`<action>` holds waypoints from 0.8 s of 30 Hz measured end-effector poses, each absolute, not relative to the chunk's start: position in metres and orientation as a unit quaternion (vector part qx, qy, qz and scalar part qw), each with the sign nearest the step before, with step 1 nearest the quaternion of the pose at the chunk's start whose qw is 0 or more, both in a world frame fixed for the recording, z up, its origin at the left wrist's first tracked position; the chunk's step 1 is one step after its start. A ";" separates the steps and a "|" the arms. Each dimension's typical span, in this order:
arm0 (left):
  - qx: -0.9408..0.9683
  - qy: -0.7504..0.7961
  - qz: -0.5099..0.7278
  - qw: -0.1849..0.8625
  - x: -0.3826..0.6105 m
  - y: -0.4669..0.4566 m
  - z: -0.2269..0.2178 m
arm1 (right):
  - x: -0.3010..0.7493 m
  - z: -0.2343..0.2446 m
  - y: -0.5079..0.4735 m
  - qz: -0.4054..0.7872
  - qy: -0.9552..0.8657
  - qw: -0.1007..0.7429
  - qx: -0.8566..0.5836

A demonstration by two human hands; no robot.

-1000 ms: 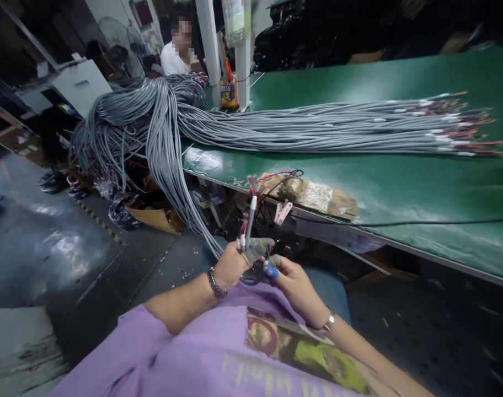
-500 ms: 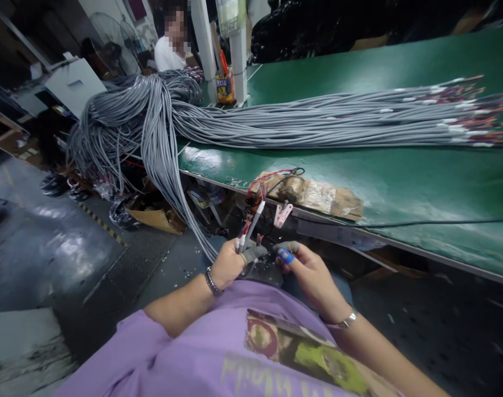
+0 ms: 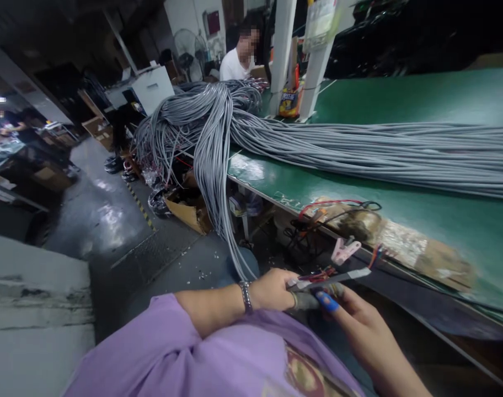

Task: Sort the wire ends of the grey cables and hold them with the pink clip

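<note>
My left hand (image 3: 274,289), a finger cot on its fingertips, is closed around the ends of several grey cables (image 3: 342,278). One cable sticks out to the right past my right hand, with a white band and thin coloured wires (image 3: 375,255) at its tip. Shorter ends with red and dark wires (image 3: 320,274) show beside it. My right hand (image 3: 354,314), blue tape on the thumb, pinches right below the cable ends; what lies between its fingertips is hidden. Just beyond is a pink clip (image 3: 344,251) at the bench edge.
A thick bundle of grey cables (image 3: 212,110) lies across the green bench (image 3: 276,190) and hangs over its edge. A taped cardboard strip (image 3: 437,256) runs along the front edge. White posts (image 3: 282,49) stand behind. A person (image 3: 237,60) sits at the far side. An open carton (image 3: 189,212) is below.
The view has swung left, so the bench shifts right. My right hand has come up against my left. The long cable end has tipped from upright to nearly level, pointing right.
</note>
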State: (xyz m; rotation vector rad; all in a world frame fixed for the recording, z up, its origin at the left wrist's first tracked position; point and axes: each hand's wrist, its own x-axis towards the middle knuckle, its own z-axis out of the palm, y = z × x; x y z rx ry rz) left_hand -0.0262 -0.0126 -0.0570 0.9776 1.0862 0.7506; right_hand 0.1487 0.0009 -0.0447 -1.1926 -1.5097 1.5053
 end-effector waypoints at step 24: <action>0.437 0.498 0.446 0.602 -0.027 -0.015 -0.026 | 0.128 -0.024 -0.011 0.613 -0.461 0.442 -0.465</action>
